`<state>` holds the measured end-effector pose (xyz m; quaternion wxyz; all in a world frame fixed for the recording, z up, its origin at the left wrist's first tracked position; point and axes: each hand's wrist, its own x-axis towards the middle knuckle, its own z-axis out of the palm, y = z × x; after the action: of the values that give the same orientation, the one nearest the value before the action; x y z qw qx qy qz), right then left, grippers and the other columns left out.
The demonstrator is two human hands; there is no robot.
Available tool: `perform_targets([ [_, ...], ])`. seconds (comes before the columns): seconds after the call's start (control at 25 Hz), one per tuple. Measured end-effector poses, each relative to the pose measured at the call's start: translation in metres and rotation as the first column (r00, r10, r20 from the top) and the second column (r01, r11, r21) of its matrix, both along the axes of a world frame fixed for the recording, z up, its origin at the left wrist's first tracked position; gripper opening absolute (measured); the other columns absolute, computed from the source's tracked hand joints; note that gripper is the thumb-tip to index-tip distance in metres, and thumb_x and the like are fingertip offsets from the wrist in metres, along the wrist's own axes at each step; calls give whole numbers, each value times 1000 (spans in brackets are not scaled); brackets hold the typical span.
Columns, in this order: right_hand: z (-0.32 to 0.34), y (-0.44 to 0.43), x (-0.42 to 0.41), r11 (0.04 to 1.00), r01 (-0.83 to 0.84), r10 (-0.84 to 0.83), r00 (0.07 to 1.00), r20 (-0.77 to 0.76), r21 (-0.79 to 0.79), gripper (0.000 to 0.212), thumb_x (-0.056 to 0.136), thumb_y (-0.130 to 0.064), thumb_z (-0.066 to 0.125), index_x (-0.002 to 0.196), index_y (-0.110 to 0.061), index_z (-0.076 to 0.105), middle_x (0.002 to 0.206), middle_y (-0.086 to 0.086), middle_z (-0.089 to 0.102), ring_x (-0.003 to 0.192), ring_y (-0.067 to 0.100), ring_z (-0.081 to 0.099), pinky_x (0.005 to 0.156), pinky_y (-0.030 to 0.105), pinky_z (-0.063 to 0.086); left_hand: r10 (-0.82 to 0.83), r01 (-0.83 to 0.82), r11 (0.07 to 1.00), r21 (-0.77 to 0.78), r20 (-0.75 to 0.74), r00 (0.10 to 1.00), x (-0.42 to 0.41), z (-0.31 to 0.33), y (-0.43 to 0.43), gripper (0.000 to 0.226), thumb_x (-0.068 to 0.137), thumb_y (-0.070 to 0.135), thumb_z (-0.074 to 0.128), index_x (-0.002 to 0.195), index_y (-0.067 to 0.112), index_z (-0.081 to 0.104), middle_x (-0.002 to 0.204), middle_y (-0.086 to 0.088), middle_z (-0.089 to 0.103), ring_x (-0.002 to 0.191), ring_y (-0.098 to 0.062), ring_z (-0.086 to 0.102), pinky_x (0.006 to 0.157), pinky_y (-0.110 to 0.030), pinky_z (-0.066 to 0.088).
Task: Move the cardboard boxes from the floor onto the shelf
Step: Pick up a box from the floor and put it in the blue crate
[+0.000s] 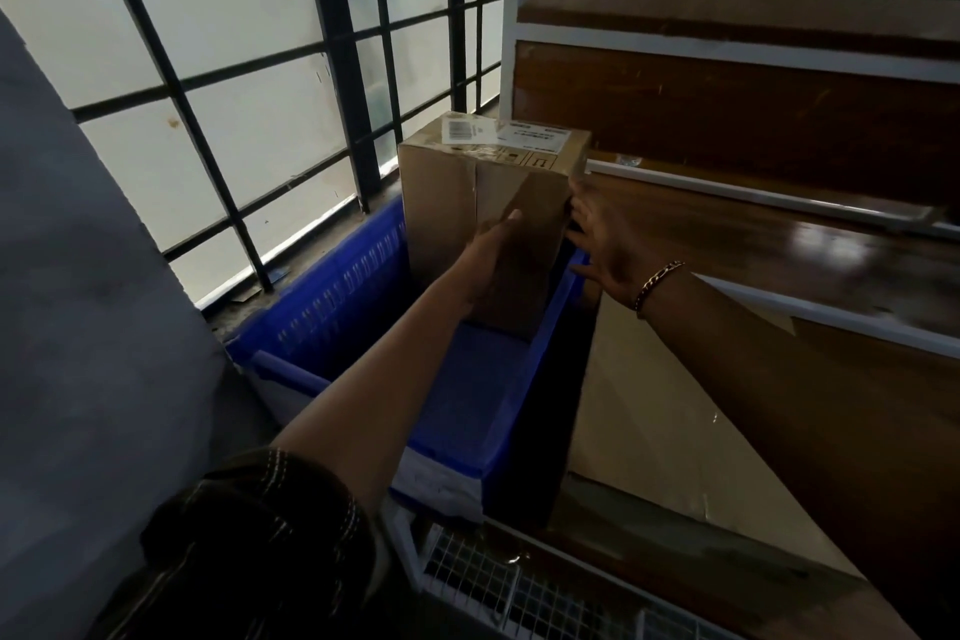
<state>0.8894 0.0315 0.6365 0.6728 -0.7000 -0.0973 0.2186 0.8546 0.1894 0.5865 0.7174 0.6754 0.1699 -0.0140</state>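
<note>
A tall brown cardboard box (467, 187) with white labels on its top stands upright at the far end of a blue plastic crate (332, 291). My left hand (493, 255) lies flat against the box's near face, fingers straight. My right hand (605, 244), with a gold bracelet at the wrist, is spread open at the box's right edge, fingertips at its side. The shelf (753, 224) with glossy wooden boards and white metal rails rises just right of the box.
A black window grille (343, 83) stands behind the crate. A grey wall (78, 276) closes the left side. A pale flat cardboard sheet (639, 405) leans under the shelf to the right of the crate. White wire mesh (498, 582) lies at the bottom.
</note>
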Motion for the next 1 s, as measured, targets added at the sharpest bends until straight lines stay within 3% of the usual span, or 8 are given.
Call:
perform_targets([
  [0.12, -4, -5, 1, 1000, -19, 19, 1000, -13, -2, 79, 97, -68, 37, 161, -25, 20, 168, -3, 24, 151, 23, 29, 117, 58, 22, 81, -81, 994, 75, 7, 997, -14, 15, 5, 26, 106, 47, 43, 114, 25, 54, 100, 7, 61, 81, -4, 55, 65, -27, 47],
  [0.2, -6, -6, -1, 999, -30, 30, 999, -18, 14, 80, 97, -68, 37, 162, -24, 19, 168, -2, 23, 151, 24, 28, 118, 59, 20, 122, -125, 985, 116, 34, 992, -26, 27, 9, 25, 109, 41, 40, 110, 22, 57, 94, 7, 59, 75, -3, 56, 56, -22, 54],
  [0.32, -4, -9, -10, 998, -49, 49, 999, -17, 28, 83, 95, -69, 39, 162, -24, 19, 168, -2, 23, 151, 25, 28, 118, 59, 19, 118, -133, 971, 199, 88, 989, -42, 33, 16, 50, 109, 42, 37, 145, 8, 49, 114, 0, 58, 90, -11, 58, 93, -31, 55],
  [0.44, 1, -14, -28, 997, -73, 73, 997, 21, 13, 81, 96, -67, 42, 161, -24, 21, 167, 1, 25, 151, 27, 29, 117, 57, 22, 119, -148, 948, 281, 117, 986, -74, 41, 13, 67, 102, 56, 44, 148, 9, 48, 128, -1, 60, 116, -22, 57, 114, -44, 42],
  [0.56, 2, -15, -51, 986, -105, 121, 985, 126, -130, 73, 102, -56, 43, 161, -22, 19, 166, 9, 24, 150, 31, 29, 119, 50, 23, 137, -166, 881, 444, 95, 986, -111, 42, 13, 85, 84, 83, 49, 151, 30, 47, 157, -5, 46, 142, -28, 45, 121, -54, 30],
  [0.72, -1, -24, -104, 928, -246, 320, 911, 259, -282, 83, 98, -62, 47, 163, -26, 11, 171, 6, 9, 154, 31, 18, 124, 50, 17, 287, -247, 730, 637, 43, 957, -198, 48, -11, 76, 101, 59, 45, 162, 19, 24, 171, -5, 18, 157, -24, 16, 127, -43, 13],
  [0.92, -12, -33, -164, 842, -417, 527, 769, 362, -341, 117, 69, -94, 49, 159, -23, 25, 167, 10, 23, 152, 31, 27, 122, 55, 26, 444, -302, 530, 793, 44, 895, -324, 50, -49, 103, 80, 82, 48, 159, 17, 34, 167, -9, 29, 154, -27, 25, 126, -46, 21],
  [1.0, -14, -27, -195, 782, -467, 614, 690, 384, -412, 113, 70, -94, 45, 157, -23, 32, 165, 11, 28, 151, 32, 29, 122, 54, 25, 494, -319, 479, 817, 49, 868, -375, 57, -73, 92, 89, 75, 51, 159, 17, 33, 167, -10, 27, 154, -28, 24, 126, -44, 20],
])
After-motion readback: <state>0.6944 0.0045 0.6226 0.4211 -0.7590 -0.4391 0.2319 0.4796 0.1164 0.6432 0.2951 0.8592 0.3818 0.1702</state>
